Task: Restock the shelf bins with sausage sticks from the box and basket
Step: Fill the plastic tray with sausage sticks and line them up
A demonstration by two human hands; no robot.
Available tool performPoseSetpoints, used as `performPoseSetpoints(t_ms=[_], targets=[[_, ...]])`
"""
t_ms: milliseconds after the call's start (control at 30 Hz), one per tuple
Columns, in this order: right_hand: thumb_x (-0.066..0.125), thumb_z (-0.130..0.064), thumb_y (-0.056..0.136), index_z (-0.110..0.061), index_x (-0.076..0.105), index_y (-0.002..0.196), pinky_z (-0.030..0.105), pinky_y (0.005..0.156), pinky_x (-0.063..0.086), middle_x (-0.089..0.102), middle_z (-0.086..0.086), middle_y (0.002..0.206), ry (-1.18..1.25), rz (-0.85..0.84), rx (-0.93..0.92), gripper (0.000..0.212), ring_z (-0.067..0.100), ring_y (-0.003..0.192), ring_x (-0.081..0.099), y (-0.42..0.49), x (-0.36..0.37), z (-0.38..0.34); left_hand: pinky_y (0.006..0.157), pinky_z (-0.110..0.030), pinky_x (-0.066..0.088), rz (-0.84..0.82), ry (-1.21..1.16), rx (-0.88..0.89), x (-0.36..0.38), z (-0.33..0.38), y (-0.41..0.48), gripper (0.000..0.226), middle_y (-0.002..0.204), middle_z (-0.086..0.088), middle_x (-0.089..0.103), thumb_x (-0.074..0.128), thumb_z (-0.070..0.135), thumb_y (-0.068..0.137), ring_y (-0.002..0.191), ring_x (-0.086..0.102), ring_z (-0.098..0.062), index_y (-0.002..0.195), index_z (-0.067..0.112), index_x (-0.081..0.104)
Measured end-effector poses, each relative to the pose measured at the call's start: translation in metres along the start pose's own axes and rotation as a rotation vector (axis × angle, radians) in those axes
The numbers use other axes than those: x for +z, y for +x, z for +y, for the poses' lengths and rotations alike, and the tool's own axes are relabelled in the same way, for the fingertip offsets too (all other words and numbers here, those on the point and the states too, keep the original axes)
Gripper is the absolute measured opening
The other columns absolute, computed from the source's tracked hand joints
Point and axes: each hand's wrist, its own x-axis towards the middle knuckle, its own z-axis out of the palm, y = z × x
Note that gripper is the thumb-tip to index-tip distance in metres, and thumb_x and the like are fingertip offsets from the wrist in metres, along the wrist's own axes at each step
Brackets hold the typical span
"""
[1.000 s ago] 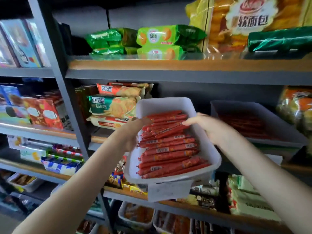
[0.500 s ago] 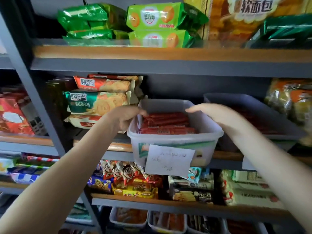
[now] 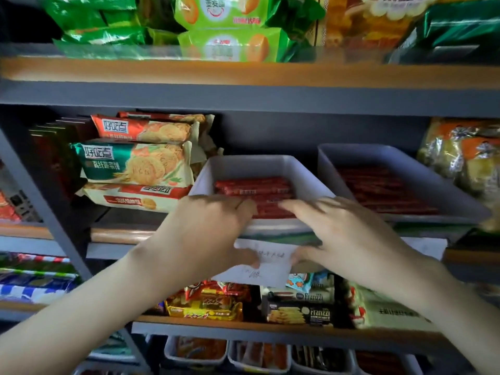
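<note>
Okay: sausage sticks [image 3: 254, 186], red, lie in a flat layer in the white bin [image 3: 259, 166]. The layer sits well below the rim, so there is room for more. The bin sits on the middle shelf [image 3: 119, 234], front wall at or a bit past the shelf's front edge. A paper label [image 3: 270, 266] hangs from that front wall.

Left hand [image 3: 205, 228] grips the bin's front rim, fingers curled over the top and thumb underneath by the label. Right hand [image 3: 343, 234] is on the same rim just beside it, fingers spread and fairly straight over the edge. It is blurred, so cannot tell if it clamps or only presses.

Just right of the white bin, touching or nearly so, is a grey bin [image 3: 328, 169] with its own layer of red sticks [image 3: 378, 190]. It looks stocked too.

To the left on the same shelf are stacked biscuit packs [image 3: 135, 163]. At the right end are orange-and-gold bags [image 3: 460, 158]. The upper shelf [image 3: 243, 74] carries green packets [image 3: 230, 28]. The lower shelf holds snack packs [image 3: 205, 307] and dark boxes [image 3: 300, 312]. Small clear bins [image 3: 194, 353] line the bottom row.

Progress, as a judgement: this bin is loaded and on the shelf, and the step in hand looks like seating it in its place. Both sausage bins look filled. The box and basket are not in view, so the stock left cannot be told.
</note>
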Motion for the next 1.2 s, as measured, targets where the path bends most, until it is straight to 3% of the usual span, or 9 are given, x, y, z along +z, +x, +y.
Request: performPoseSetpoints(t_ms=[67, 167, 267, 367, 433, 600, 867, 1000, 1200], targets=[[0.070, -0.053, 0.072, -0.028, 0.052, 0.098, 0.028, 0.063, 0.032, 0.050, -0.014, 0.082, 0.023, 0.017, 0.005, 0.040, 0.014, 0.089, 0.053, 0.002, 0.003, 0.003, 0.053, -0.008, 0.004, 0.016, -0.007, -0.010, 0.000, -0.004, 0.002, 0.061, 0.050, 0.007, 0.051, 0.082, 0.066, 0.039, 0.042, 0.028, -0.012, 0.066, 0.018, 0.055], [0.073, -0.047, 0.069, -0.025, 0.038, 0.078, 0.031, 0.060, 0.022, 0.036, -0.013, 0.069, 0.057, 0.056, 0.007, 0.043, 0.015, 0.075, 0.043, 0.010, 0.003, 0.008, 0.048, -0.012, 0.005, 0.001, 0.036, -0.025, -0.003, -0.004, 0.012, 0.061, 0.057, 0.005, 0.055, 0.079, 0.068, 0.046, 0.043, 0.048, -0.016, 0.069, 0.018, 0.053], [0.072, -0.044, 0.073, -0.021, 0.040, 0.081, 0.028, 0.062, 0.023, 0.043, -0.010, 0.075, 0.070, 0.035, 0.044, 0.041, 0.011, 0.075, 0.034, 0.022, 0.002, 0.017, 0.056, -0.025, 0.029, -0.065, 0.114, -0.083, 0.000, -0.003, 0.027, 0.057, 0.100, 0.006, 0.059, 0.053, 0.073, 0.074, 0.090, 0.058, -0.016, 0.101, 0.024, 0.045], [0.075, -0.040, 0.072, -0.019, 0.038, 0.077, 0.011, 0.057, 0.025, 0.045, -0.009, 0.075, 0.098, 0.065, 0.079, 0.042, 0.013, 0.073, 0.037, 0.037, 0.009, 0.031, 0.066, -0.025, 0.028, -0.118, 0.136, -0.131, 0.009, -0.007, 0.045, 0.060, 0.113, 0.005, 0.056, 0.050, 0.070, 0.079, 0.103, 0.054, -0.017, 0.113, 0.022, 0.044], [0.075, -0.037, 0.072, -0.018, 0.039, 0.076, 0.011, 0.055, 0.023, 0.048, -0.006, 0.076, 0.107, 0.075, 0.111, 0.042, 0.014, 0.073, 0.039, 0.044, 0.017, 0.039, 0.066, -0.026, 0.026, -0.086, 0.139, -0.135, 0.020, -0.012, 0.055, 0.061, 0.105, 0.002, 0.060, 0.058, 0.068, 0.076, 0.101, 0.057, -0.020, 0.109, 0.018, 0.050], [0.074, -0.035, 0.074, -0.018, 0.038, 0.075, 0.012, 0.051, 0.021, 0.045, -0.006, 0.073, 0.103, 0.110, 0.153, 0.040, 0.016, 0.073, 0.039, 0.040, 0.037, 0.050, 0.053, -0.023, 0.045, 0.107, 0.114, -0.038, 0.052, -0.015, 0.065, 0.064, 0.055, -0.005, 0.058, 0.086, 0.060, 0.034, 0.051, 0.058, -0.024, 0.065, 0.009, 0.061], [0.084, -0.028, 0.062, -0.018, 0.036, 0.070, 0.027, 0.062, 0.021, 0.038, -0.009, 0.065, 0.013, 0.230, 0.141, 0.050, 0.014, 0.063, 0.035, 0.038, 0.059, 0.051, 0.065, -0.031, 0.028, 0.190, 0.149, -0.039, 0.080, -0.018, 0.062, 0.067, 0.062, -0.010, 0.062, 0.085, 0.058, 0.040, 0.059, 0.060, -0.027, 0.073, 0.004, 0.062], [0.081, -0.028, 0.067, -0.017, 0.036, 0.072, 0.028, 0.065, 0.021, 0.040, -0.007, 0.069, 0.022, 0.199, 0.130, 0.046, 0.015, 0.068, 0.036, 0.040, 0.064, 0.053, 0.059, -0.029, 0.046, 0.167, 0.099, -0.059, 0.093, -0.017, 0.059, 0.067, 0.063, -0.009, 0.062, 0.083, 0.061, 0.044, 0.060, 0.060, -0.027, 0.074, 0.005, 0.062], [0.075, -0.031, 0.075, -0.017, 0.037, 0.078, 0.028, 0.067, 0.020, 0.059, 0.000, 0.083, -0.010, 0.146, 0.113, 0.041, 0.022, 0.084, 0.053, 0.030, 0.078, 0.048, 0.057, -0.029, 0.049, 0.152, 0.067, -0.072, 0.102, -0.004, 0.049, 0.067, 0.060, -0.010, 0.061, 0.087, 0.056, 0.039, 0.058, 0.061, -0.028, 0.071, 0.004, 0.061]])
